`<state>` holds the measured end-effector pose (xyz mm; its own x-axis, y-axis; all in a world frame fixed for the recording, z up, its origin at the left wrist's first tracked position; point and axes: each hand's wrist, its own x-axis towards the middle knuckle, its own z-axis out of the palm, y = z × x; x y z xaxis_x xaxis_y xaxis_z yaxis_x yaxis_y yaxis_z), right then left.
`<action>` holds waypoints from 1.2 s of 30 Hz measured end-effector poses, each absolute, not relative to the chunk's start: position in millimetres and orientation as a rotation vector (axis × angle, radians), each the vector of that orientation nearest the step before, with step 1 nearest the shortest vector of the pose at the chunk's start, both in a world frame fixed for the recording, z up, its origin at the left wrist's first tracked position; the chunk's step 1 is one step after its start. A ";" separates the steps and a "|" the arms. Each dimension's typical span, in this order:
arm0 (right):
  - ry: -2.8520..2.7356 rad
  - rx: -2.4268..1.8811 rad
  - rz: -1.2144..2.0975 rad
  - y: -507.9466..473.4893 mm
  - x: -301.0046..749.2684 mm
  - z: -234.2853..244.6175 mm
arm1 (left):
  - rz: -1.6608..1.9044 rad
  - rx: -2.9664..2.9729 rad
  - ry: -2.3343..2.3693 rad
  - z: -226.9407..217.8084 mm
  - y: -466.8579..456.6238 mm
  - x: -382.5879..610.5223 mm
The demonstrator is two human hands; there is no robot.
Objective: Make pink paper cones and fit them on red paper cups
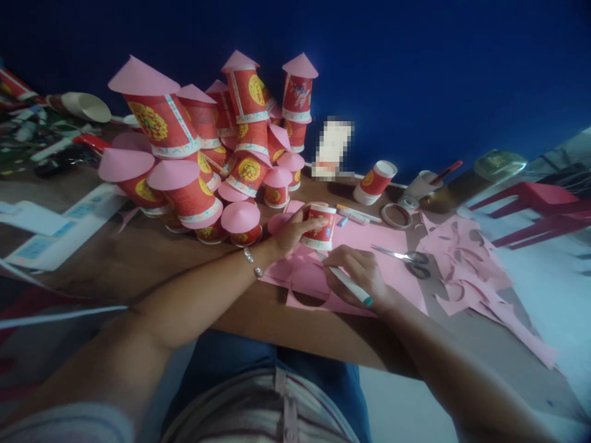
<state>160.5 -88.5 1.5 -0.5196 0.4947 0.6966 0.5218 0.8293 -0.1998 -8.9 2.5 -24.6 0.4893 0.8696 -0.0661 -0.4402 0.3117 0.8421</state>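
My left hand [295,231] is wrapped round a red paper cup [319,227] with white rims, held on pink paper [388,252]. In my right hand [357,274] is a white marker pen [348,286] with a teal end; its tip points toward the foot of the cup. Cut pink circles [311,277] lie on the sheet below the cup, beside a round cut-out hole. Scissors [409,258] rest on the paper to the right of my right hand. Several other pens [357,214] lie behind the cup.
Stacked red cups with pink cone tops [249,169] stand at the left. Pink scraps [475,258] cover the table's right side. A tape roll [396,215], another red cup [376,181] and a white cup [420,183] stand farther back. A white power strip [69,224] lies left; a red stool [545,200] is beyond the right edge.
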 end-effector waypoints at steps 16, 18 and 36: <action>-2.221 -0.747 -0.032 -87.8 159.9 2.1 | 0.954 0.877 0.600 -18.4 0.1 -6.3; -2.225 -0.749 -0.038 -88.0 159.8 2.6 | 0.942 0.892 0.615 -18.2 0.4 -7.2; -2.120 -0.852 -0.164 -87.2 161.6 6.7 | 0.890 0.879 0.599 -17.1 1.5 -9.0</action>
<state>161.6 -87.2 6.7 -0.4293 0.5176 0.7401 0.6251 0.7618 -0.1701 -9.0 1.5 -17.1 0.5115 0.8543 -0.0922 -0.4070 0.3354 0.8496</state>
